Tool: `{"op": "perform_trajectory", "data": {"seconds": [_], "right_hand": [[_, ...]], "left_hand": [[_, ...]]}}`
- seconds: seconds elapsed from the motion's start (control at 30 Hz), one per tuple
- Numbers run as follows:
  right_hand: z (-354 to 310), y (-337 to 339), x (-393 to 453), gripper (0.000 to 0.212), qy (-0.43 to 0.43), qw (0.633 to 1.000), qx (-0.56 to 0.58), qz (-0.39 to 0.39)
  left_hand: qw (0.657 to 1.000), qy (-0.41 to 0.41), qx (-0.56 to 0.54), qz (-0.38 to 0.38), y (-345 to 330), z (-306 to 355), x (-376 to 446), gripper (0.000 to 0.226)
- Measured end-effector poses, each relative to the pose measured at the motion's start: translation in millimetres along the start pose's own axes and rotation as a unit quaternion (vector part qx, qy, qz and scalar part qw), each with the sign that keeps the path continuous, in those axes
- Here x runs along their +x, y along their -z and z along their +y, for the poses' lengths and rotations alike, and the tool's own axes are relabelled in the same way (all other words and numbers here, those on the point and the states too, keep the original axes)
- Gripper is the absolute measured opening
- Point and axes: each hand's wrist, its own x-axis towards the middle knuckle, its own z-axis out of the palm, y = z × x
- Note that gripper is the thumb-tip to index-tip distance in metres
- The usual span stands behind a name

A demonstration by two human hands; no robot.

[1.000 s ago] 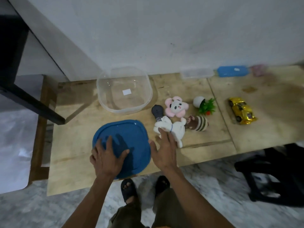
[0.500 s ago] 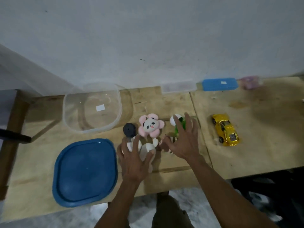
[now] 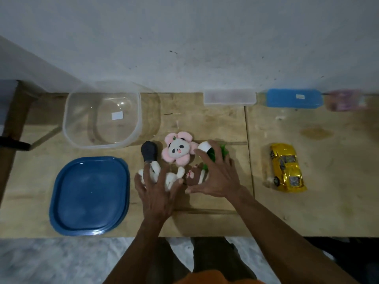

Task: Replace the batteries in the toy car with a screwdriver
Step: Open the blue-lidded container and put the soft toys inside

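The yellow toy car (image 3: 287, 167) stands on the right wooden board, well clear of both hands. My left hand (image 3: 158, 193) lies with spread fingers on a white plush toy (image 3: 171, 178). My right hand (image 3: 217, 177) is spread over a brown plush toy (image 3: 194, 176) and a small green plant toy (image 3: 211, 153) with a white pot. Neither hand grips anything. No screwdriver shows in the view.
A clear plastic container (image 3: 102, 115) stands at the back left, its blue lid (image 3: 90, 195) in front of it. A pink panda flower plush (image 3: 177, 149) and a dark grey object (image 3: 149, 150) lie beyond my hands. Small boxes (image 3: 294, 98) line the wall.
My left hand left the blue lid and came to rest on the white plush. My right hand shifted right from the white plush onto the brown plush and plant toy.
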Motion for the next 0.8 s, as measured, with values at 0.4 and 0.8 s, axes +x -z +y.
{"op": "perform_trajectory", "data": {"seconds": [0.4, 0.8], "right_hand": [[-5.8, -17.0, -8.1, 0.097, 0.002, 0.998, 0.023, 0.055], [-4.1, -25.3, -19.2, 0.068, -0.029, 0.989, 0.068, 0.131]], "left_hand": [[0.999, 0.017, -0.021, 0.028, -6.3, -9.4, -6.0, 0.057], [0.994, 0.096, -0.036, -0.049, 0.4, -1.3, -6.7, 0.082]]}}
